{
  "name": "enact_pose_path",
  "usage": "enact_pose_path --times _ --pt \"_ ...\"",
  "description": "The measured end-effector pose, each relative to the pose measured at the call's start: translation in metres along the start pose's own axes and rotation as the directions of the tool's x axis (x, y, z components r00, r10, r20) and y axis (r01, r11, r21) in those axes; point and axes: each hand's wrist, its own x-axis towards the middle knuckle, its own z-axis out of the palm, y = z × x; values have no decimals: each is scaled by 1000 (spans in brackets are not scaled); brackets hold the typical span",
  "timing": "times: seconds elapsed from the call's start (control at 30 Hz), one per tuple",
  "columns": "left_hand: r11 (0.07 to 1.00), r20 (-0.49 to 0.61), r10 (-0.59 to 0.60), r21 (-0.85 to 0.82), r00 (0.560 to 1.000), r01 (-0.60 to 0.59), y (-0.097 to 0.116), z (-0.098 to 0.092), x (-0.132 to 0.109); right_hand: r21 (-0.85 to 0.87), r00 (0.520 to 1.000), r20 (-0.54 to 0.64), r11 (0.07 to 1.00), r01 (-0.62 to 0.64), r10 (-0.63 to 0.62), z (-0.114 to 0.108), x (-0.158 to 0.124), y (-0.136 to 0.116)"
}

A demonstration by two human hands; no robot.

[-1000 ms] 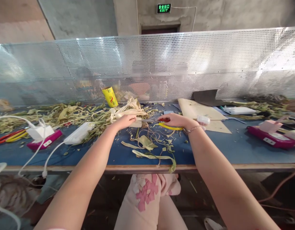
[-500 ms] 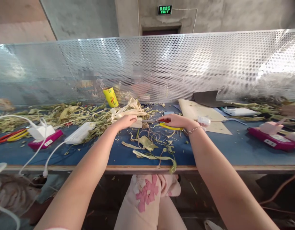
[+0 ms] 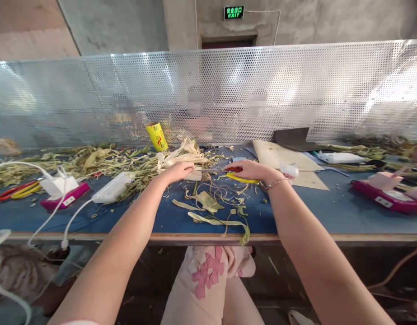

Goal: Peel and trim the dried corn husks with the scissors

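Note:
My left hand (image 3: 179, 171) is closed in a pinch on a pale, flat strip of dried husk (image 3: 194, 174), which pokes out past the fingertips. Wrapped around the handles of a pair of scissors (image 3: 242, 177), one red and one yellow, is my right hand (image 3: 250, 170), with a bracelet at its wrist. The blades point left and reach the strip's end; whether they touch it I cannot tell. Just behind my left hand lies a heap of dried husks (image 3: 181, 158). Loose scraps of husk (image 3: 206, 201) and thin fibres lie below the blades.
A yellow tube (image 3: 156, 136) stands before the perforated metal screen (image 3: 228, 95). To the left are a white power bank (image 3: 113, 188), cables, a magenta block (image 3: 64, 198) and red-and-yellow pliers or scissors (image 3: 18, 191). Brown sheets (image 3: 283, 158) and another magenta block (image 3: 386, 196) lie right.
The scissors' handles have shifted slightly in my right hand. My left hand stays in place on the husk strip. At the far right edge, another person's hand has moved outward.

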Motion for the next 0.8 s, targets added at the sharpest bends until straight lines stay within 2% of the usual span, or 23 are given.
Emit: enact_pose_path --times 0.27,0.5,0.7,0.8 --pt "997 16 -25 78 1000 23 -2 -7 -1 -4 999 37 1000 -18 18 -3 0 1" --pt "985 -47 -139 98 989 143 -2 -14 -5 7 998 56 1000 -9 9 -2 -2 -1" --pt "996 -112 -72 52 991 79 -15 -10 0 0 993 100 998 -57 56 4 3 0" --pt "998 -114 -25 54 993 32 -17 -7 2 14 996 87 999 -31 30 4 4 0"
